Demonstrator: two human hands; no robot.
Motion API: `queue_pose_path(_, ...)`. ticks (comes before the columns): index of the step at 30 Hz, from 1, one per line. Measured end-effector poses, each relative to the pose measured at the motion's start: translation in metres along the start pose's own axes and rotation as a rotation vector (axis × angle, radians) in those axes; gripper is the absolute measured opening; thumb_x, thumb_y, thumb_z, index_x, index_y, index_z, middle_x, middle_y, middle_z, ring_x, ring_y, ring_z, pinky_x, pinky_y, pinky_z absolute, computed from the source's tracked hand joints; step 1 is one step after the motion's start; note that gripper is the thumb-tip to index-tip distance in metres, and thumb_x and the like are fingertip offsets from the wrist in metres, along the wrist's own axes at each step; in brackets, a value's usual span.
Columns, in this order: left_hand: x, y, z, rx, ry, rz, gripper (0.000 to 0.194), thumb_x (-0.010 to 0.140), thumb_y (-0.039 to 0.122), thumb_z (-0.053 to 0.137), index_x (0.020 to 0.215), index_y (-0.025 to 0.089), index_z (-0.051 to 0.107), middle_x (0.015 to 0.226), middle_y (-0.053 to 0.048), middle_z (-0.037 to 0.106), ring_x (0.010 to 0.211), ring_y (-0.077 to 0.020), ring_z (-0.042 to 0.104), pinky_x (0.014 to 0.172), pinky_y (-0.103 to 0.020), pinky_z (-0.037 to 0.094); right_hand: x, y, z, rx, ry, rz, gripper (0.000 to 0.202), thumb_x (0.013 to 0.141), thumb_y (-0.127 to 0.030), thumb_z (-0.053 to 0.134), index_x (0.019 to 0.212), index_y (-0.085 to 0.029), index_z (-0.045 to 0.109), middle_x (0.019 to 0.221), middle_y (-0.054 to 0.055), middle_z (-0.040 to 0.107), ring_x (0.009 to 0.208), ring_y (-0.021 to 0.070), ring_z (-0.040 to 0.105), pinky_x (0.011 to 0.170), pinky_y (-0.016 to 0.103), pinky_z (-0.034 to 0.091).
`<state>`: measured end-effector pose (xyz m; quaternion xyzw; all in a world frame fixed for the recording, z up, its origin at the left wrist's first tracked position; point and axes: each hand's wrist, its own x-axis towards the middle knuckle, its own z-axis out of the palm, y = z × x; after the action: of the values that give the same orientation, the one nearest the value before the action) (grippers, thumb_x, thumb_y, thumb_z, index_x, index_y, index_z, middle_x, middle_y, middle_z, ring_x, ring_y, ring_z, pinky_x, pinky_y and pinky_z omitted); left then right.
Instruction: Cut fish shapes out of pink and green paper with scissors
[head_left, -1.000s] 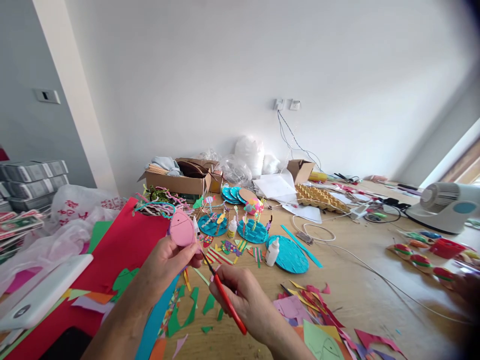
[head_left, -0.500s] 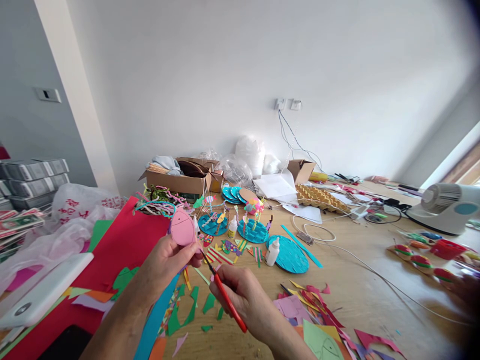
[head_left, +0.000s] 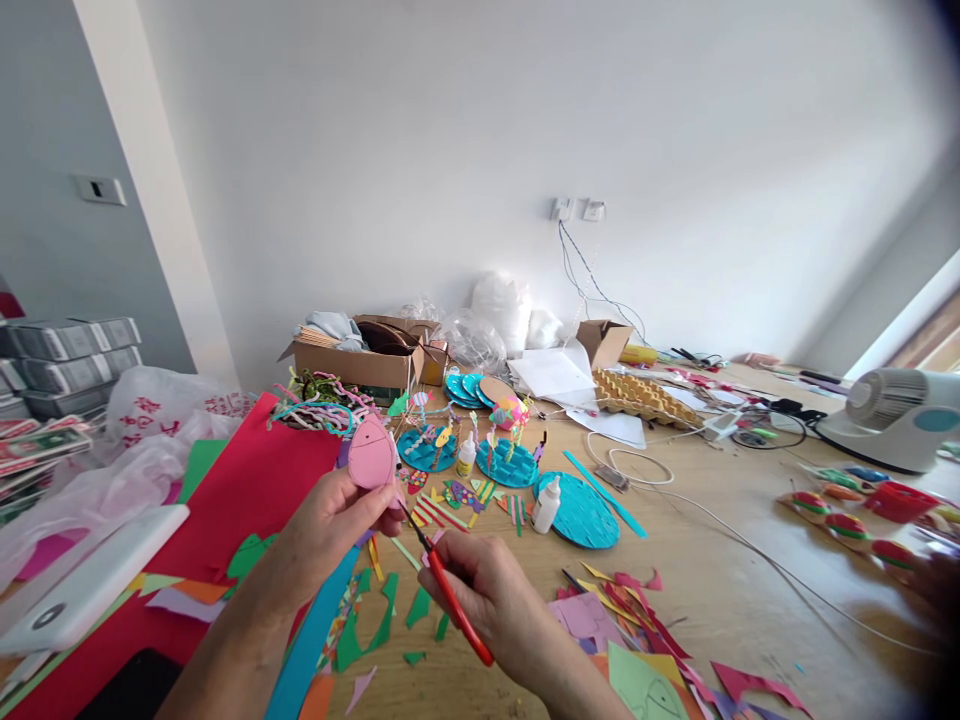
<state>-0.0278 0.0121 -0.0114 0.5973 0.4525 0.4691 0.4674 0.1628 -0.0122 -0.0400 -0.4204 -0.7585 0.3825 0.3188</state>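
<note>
Between the thumb and fingers of my left hand [head_left: 349, 520] is a pink paper fish [head_left: 372, 452] with a drawn eye and outline, held upright. My right hand [head_left: 476, 585] grips red-handled scissors [head_left: 457, 605]. Their dark blades point up and left and reach the lower edge of the pink paper, by my left fingertips. Whether the blades are parted is hard to see. Below my hands lie green paper offcuts [head_left: 367, 635]. Just beyond them are decorated paper fish [head_left: 461, 494] and paper strips [head_left: 435, 510].
White glue bottles [head_left: 547, 505] stand by blue discs [head_left: 585, 520]. Red paper [head_left: 247, 490] and a white device [head_left: 90, 580] lie left. Coloured scraps [head_left: 637, 620] and a white cable [head_left: 735, 535] are to the right, with a fan [head_left: 885, 420] beyond. Another person's blurred hand [head_left: 930, 590] shows at the right edge.
The pink fish is turned slightly and sits a little further right in the picture. My hands and the scissors are almost unchanged.
</note>
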Motion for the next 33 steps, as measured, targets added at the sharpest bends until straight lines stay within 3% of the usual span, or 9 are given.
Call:
queue_pose_path(14,0.0007,0.0040,-0.0044,0.085,0.027,0.008,0.023,0.073,0.039,0.065,0.069,0.016,0.068,0.064,-0.001,0.067,0.064,-0.0166,0.063,0.062,-0.025,0.052,0.0000,0.0030,0.0027,-0.067,0.026,0.010,0.032,0.090,-0.036,0.048,0.063,-0.019,0.040,0.057,-0.005,0.038,0.055,0.0103,0.030,0.049,0.024,0.022)
queue_pose_path(33,-0.0020,-0.0003,-0.0074,0.132,-0.051,0.010,0.023,0.080,0.038,0.062,0.073,0.017,0.066,0.070,-0.002,0.066,0.068,-0.0179,0.062,0.066,-0.028,0.051,-0.0003,-0.0006,-0.0005,-0.126,0.014,0.011,0.030,0.091,-0.031,0.050,0.065,-0.020,0.040,0.058,-0.005,0.038,0.055,0.0103,0.029,0.050,0.025,0.021)
